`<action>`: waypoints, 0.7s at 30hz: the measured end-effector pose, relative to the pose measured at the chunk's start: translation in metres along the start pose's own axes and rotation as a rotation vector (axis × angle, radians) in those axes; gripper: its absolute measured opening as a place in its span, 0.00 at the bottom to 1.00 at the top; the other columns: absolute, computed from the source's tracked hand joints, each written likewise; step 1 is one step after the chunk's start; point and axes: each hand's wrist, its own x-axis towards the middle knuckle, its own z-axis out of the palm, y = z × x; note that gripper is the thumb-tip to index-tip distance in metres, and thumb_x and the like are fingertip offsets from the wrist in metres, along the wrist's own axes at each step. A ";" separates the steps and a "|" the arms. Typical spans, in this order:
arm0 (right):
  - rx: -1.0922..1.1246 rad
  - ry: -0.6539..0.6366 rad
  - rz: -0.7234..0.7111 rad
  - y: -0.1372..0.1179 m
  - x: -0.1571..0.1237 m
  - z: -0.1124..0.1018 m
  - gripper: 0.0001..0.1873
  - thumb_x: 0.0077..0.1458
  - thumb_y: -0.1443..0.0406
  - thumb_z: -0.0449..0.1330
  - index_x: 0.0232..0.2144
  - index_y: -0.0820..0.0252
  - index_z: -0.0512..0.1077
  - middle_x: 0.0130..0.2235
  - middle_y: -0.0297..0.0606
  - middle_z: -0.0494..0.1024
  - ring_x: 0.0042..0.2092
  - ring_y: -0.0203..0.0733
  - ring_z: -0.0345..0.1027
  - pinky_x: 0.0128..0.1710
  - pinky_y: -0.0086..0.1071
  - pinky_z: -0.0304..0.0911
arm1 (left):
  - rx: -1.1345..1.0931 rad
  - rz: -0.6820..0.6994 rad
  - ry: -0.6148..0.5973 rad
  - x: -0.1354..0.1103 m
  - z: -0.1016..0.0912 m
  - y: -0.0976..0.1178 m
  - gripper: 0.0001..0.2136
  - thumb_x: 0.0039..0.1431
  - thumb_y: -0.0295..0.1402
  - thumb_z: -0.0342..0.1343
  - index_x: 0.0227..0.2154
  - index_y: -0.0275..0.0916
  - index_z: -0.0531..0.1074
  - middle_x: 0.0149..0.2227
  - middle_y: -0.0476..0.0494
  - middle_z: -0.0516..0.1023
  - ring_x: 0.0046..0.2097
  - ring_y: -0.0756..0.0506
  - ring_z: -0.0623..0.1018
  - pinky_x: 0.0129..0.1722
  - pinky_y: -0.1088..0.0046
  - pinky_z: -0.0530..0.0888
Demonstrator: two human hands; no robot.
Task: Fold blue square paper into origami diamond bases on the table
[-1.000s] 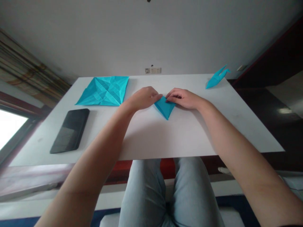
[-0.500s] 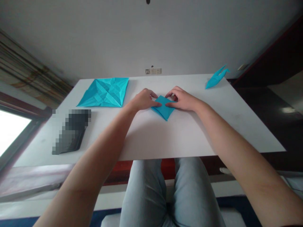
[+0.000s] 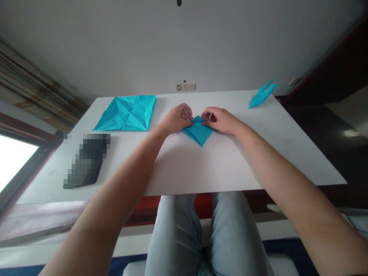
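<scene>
A small diamond of folded blue origami paper [image 3: 200, 133] lies on the white table in front of me, one corner pointing toward me. Its far corner shows a crease or a narrow fold line between my fingertips. My left hand [image 3: 178, 117] grips the paper's upper left edge, fingers curled and thumb on the paper. From the other side, my right hand [image 3: 220, 119] pinches the upper right edge between thumb and forefinger. Layers show open slightly along the lower left edge.
A creased, unfolded blue sheet [image 3: 129, 113] lies at the back left. A folded paper crane [image 3: 261, 96] stands at the back right. Nearer on the left is a dark, pixelated flat object [image 3: 93, 161]. The white table [image 3: 293, 157] meets a wall with sockets [image 3: 185, 87].
My left fingers have curled up and lifted slightly, and both thumbs have shifted toward the far corner. A fold line now shows near that corner of the paper.
</scene>
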 end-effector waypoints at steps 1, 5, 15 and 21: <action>-0.009 0.001 0.004 -0.001 0.000 0.000 0.10 0.59 0.60 0.73 0.43 0.52 0.81 0.44 0.41 0.85 0.41 0.50 0.74 0.47 0.45 0.70 | -0.006 0.004 0.015 0.000 0.001 0.001 0.16 0.50 0.27 0.72 0.41 0.41 0.78 0.41 0.44 0.88 0.42 0.45 0.84 0.41 0.70 0.78; -0.033 0.014 -0.022 -0.002 0.001 0.000 0.07 0.60 0.60 0.71 0.41 0.53 0.83 0.44 0.42 0.85 0.40 0.49 0.73 0.47 0.44 0.70 | 0.118 0.082 -0.015 -0.002 0.002 0.005 0.10 0.54 0.28 0.70 0.40 0.40 0.83 0.39 0.43 0.89 0.41 0.43 0.85 0.43 0.68 0.78; -0.068 -0.040 -0.030 -0.003 -0.002 -0.011 0.08 0.56 0.66 0.71 0.38 0.52 0.90 0.44 0.40 0.85 0.42 0.49 0.76 0.48 0.43 0.71 | 0.340 0.160 -0.205 -0.013 -0.020 0.019 0.18 0.56 0.31 0.64 0.45 0.46 0.95 0.44 0.44 0.93 0.42 0.42 0.86 0.46 0.67 0.81; -0.120 0.014 0.000 -0.004 0.001 -0.001 0.08 0.65 0.58 0.72 0.36 0.54 0.87 0.42 0.42 0.82 0.42 0.49 0.74 0.49 0.45 0.70 | 0.400 0.123 -0.089 -0.011 -0.003 0.018 0.13 0.65 0.44 0.70 0.42 0.43 0.94 0.43 0.39 0.92 0.42 0.39 0.87 0.49 0.62 0.80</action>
